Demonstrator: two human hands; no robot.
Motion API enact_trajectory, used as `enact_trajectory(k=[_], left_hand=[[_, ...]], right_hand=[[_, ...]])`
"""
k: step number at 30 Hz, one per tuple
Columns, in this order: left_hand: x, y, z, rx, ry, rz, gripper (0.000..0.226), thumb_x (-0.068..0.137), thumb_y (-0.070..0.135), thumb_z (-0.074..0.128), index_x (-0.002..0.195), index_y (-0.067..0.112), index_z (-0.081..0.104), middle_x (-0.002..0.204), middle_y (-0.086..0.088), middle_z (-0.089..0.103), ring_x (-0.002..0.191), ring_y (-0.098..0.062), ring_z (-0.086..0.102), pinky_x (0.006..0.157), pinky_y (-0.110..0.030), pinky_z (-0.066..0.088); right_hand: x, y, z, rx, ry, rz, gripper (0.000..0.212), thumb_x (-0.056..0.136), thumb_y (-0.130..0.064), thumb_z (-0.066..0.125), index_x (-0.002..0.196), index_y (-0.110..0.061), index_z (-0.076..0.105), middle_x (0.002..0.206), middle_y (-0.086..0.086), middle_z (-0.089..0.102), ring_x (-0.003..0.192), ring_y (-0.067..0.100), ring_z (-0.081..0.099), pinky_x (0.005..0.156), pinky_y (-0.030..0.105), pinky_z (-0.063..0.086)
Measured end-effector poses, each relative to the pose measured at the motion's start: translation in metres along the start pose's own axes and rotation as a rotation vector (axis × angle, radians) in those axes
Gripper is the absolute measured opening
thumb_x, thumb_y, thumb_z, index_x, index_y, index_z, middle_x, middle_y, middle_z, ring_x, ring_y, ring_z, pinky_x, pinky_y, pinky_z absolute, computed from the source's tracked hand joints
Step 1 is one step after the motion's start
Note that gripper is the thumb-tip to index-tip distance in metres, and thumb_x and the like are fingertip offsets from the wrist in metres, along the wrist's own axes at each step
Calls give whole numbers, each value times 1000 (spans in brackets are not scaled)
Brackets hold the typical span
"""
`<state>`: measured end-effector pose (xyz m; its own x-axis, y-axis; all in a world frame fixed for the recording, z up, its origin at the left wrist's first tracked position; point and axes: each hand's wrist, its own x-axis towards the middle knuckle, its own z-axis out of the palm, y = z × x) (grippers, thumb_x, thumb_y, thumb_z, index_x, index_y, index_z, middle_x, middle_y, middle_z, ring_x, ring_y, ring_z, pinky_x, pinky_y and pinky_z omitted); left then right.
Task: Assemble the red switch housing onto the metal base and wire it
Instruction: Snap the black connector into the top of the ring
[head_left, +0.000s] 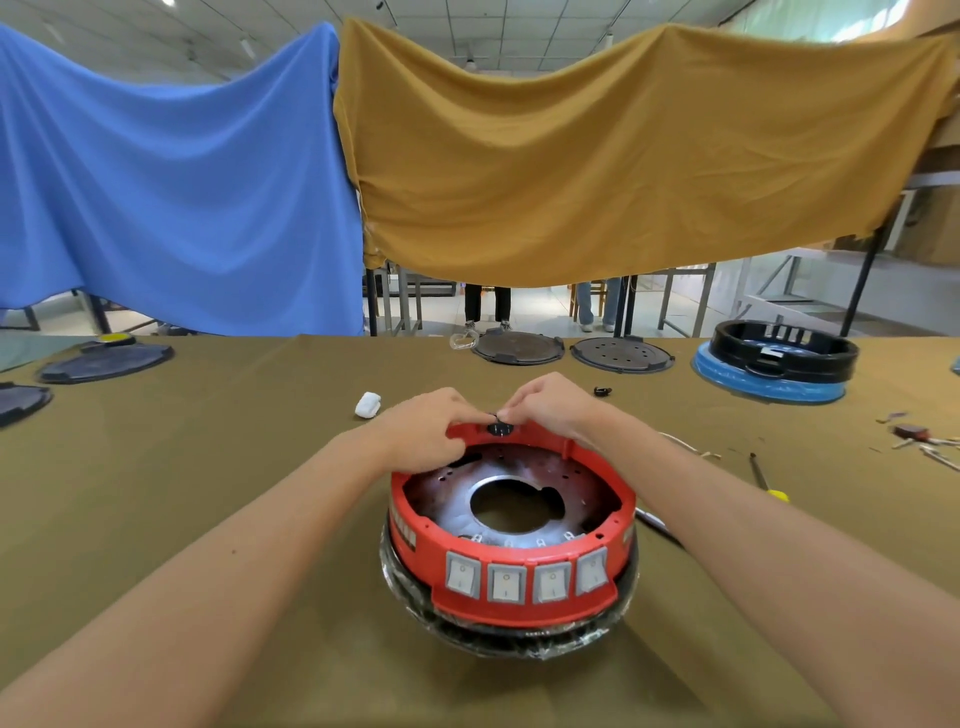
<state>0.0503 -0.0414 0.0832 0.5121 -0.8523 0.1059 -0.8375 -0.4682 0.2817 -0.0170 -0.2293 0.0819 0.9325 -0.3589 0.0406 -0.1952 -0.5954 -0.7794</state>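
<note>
Now your left hand and right hand both pinch small black part at far rim of red switch housing, probably seating it. Housing already rings metal base, below your wrists; four switches face you.

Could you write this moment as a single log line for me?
left hand: grips far rim of round red plastic switch housing | right hand: pinches small black part at that rim | housing: on metal base

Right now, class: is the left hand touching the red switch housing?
Touching. The head view shows the left hand resting on the far rim of the red switch housing, fingers curled over its edge with no gap.
</note>
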Motion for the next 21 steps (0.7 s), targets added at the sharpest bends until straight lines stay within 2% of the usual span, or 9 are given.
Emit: enact_trajectory(k=[3, 5, 7, 9, 12, 14, 16, 18, 21], left_hand=[[-30, 2, 3, -103, 30, -169, 67, 90, 20, 58, 149, 37, 30, 134, -3, 41, 114, -21, 54, 94, -32, 46], [-48, 5, 4, -240, 117, -328, 60, 88, 22, 57, 141, 33, 32, 126, -6, 49, 100, -21, 60, 79, -34, 53], [-62, 12, 3, -422, 84, -512, 42, 84, 20, 52, 124, 28, 40, 108, -4, 62, 84, -19, 66, 55, -29, 53], [-72, 20, 4, -483, 78, -580, 33, 82, 16, 45, 113, 26, 47, 94, -6, 68, 76, -24, 71, 47, -30, 56], [-80, 29, 7, -475, 181, -558, 33, 82, 10, 40, 109, 25, 53, 89, -8, 69, 65, -31, 74, 55, -40, 62], [-82, 29, 7, -478, 265, -539, 32, 82, 8, 42, 106, 23, 57, 85, -8, 70, 60, -31, 73, 57, -43, 62], [-83, 28, 3, -444, 350, -503, 29, 83, 8, 46, 105, 23, 58, 89, -6, 69, 61, -30, 72, 58, -43, 62], [-84, 26, 0, -392, 414, -461, 29, 85, 8, 48, 107, 24, 60, 101, -2, 67, 69, -28, 72, 60, -42, 61], [-81, 26, -3, -369, 506, -462, 27, 90, 9, 55, 113, 19, 64, 115, -3, 66, 92, -30, 69, 76, -45, 60]], right_hand=[[-5, -1, -1, 14, 24, 16, 9, 83, -21, 76, 85, -12, 78, 96, 1, 71, 100, 19, 59, 85, 32, 39], [-9, -5, -4, -16, 26, 17, 16, 85, -23, 76, 92, -9, 78, 99, 2, 70, 98, 18, 58, 85, 32, 40], [-16, -10, -9, -34, 50, -14, 16, 89, -25, 72, 92, -10, 77, 91, -1, 69, 90, 15, 59, 84, 33, 44], [-27, -14, -16, -11, 99, -52, 14, 92, -27, 68, 91, -15, 74, 86, -4, 67, 86, 14, 60, 82, 31, 47], [-52, -9, -26, -162, 157, -20, 27, 91, -30, 66, 114, -15, 65, 109, -2, 63, 101, 16, 58, 82, 29, 42], [-74, 1, -33, -178, 111, 78, 41, 89, -31, 67, 125, -16, 56, 112, -3, 58, 102, 18, 59, 79, 28, 46], [-96, 10, -38, -77, 11, 166, 38, 89, -27, 65, 123, -21, 51, 106, -3, 64, 89, 17, 68, 68, 31, 56], [-111, 15, -39, -30, -16, 180, 35, 87, -15, 60, 121, -21, 51, 99, 5, 69, 82, 19, 72, 70, 36, 62], [-122, 15, -32, -76, 145, 112, 30, 82, -9, 55, 111, -17, 59, 96, 6, 69, 88, 25, 70, 81, 47, 59]])
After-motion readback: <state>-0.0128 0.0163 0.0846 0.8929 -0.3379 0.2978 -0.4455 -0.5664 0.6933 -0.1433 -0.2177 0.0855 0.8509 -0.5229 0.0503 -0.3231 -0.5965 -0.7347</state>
